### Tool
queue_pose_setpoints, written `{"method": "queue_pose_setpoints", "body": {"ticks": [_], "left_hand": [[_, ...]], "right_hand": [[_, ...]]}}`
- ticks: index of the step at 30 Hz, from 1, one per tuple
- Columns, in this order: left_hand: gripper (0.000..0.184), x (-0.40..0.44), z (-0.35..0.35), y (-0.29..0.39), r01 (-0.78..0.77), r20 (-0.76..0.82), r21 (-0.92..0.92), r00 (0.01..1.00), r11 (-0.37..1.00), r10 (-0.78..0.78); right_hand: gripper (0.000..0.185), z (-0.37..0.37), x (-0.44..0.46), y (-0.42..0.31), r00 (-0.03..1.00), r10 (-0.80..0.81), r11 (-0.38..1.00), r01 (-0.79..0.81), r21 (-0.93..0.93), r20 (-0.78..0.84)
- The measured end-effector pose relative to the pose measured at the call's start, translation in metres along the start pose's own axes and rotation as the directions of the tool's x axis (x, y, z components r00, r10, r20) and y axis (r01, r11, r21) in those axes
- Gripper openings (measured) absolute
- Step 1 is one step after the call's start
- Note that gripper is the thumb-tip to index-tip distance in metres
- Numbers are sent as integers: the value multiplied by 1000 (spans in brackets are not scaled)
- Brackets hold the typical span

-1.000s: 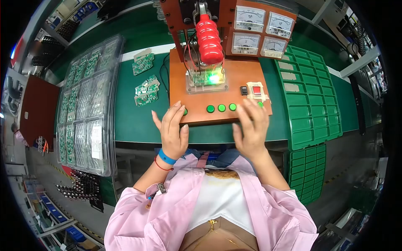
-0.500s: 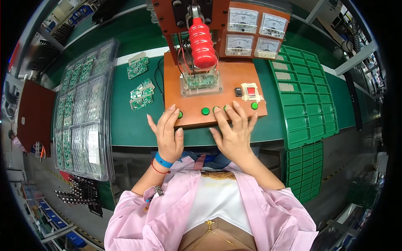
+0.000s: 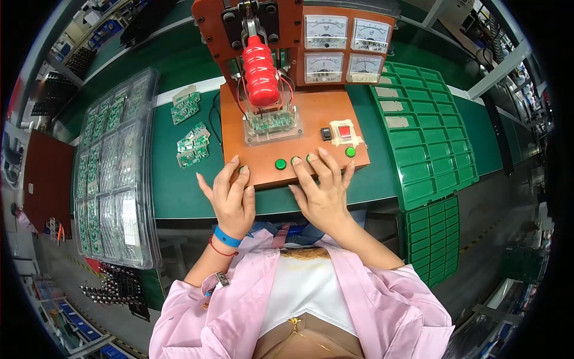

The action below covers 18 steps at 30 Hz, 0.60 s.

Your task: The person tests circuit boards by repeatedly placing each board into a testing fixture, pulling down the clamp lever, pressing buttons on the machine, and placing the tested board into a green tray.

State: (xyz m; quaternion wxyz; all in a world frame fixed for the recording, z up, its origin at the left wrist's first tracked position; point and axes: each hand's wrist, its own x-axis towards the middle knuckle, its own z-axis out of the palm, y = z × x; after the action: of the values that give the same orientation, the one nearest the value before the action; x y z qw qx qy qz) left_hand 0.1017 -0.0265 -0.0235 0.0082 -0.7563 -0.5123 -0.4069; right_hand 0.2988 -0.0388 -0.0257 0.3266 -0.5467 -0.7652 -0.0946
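Observation:
An orange test fixture (image 3: 257,157) stands in front of me with a row of green buttons (image 3: 280,164) along its front. My left hand (image 3: 230,200) has its fingertips on the leftmost button, fingers apart and holding nothing. Over the buttons right of the middle rests my right hand (image 3: 326,197), fingers spread, fingertips covering two of them. A circuit board (image 3: 272,122) sits in the clear holder below the red toggle-clamp handle (image 3: 260,72). A red rocker switch (image 3: 344,132) and a black switch (image 3: 326,134) lie beyond my right hand.
Analog meters (image 3: 326,33) are mounted at the fixture's upper right. Loose circuit boards (image 3: 192,146) lie on the green mat to the left, beside stacked clear trays (image 3: 146,173) of boards. A green compartment tray (image 3: 427,152) is on the right, with a few pale pieces in it.
The view has shifted, so the fixture and trays appear slightly further left. Both hands remain at the buttons; the board and clamp look the same.

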Motion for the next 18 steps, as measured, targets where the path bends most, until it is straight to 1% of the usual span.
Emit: {"method": "queue_pose_setpoints", "body": {"ticks": [5, 7, 8, 9, 10, 11, 12, 13, 14, 15, 17, 18], "left_hand": [[27, -3, 5, -3, -33, 8, 57, 999, 998, 33], [31, -7, 5, -6, -42, 5, 33, 999, 999, 42], [33, -7, 6, -7, -46, 1, 20, 999, 999, 46], [35, -6, 6, -8, -42, -22, -40, 999, 998, 41], [37, -6, 7, -8, -38, -46, -100, 998, 994, 34], [39, -6, 7, -8, -37, -69, -162, 997, 986, 26], [42, -6, 7, -8, -47, -68, -165, 997, 985, 36], [43, -7, 8, -8, -49, -74, -177, 997, 983, 36], [43, -8, 8, -9, -53, -81, -188, 996, 981, 38], [44, -7, 8, -11, -57, -90, -197, 995, 979, 40], [40, -5, 11, -11, -61, -125, -226, 992, 972, 33], [39, -7, 11, -10, -57, -136, -241, 990, 969, 25]], "right_hand": [[55, -1, 0, 1, 1000, 2, 1000, -2, 5, 13], [54, -26, 13, 6, 992, 34, 993, -47, 109, 118], [54, -32, 17, 13, 993, 113, 985, -116, 125, 27], [58, -42, 28, 23, 980, 182, 978, -172, 118, -79], [64, -49, 40, 39, 959, 271, 953, -255, 166, -86], [69, -51, 51, 56, 938, 343, 908, -317, 273, -56], [75, -43, 56, 80, 908, 413, 829, -404, 386, 64], [73, -30, 61, 100, 837, 476, 599, -534, 597, 272], [73, -38, 75, 99, 674, 455, 310, -733, 606, 582], [70, -33, 80, 101, 662, 406, 276, -746, 606, 630], [67, -33, 84, 98, 642, 432, 251, -761, 598, 634], [67, -32, 82, 99, 647, 433, 272, -758, 593, 628]]}}
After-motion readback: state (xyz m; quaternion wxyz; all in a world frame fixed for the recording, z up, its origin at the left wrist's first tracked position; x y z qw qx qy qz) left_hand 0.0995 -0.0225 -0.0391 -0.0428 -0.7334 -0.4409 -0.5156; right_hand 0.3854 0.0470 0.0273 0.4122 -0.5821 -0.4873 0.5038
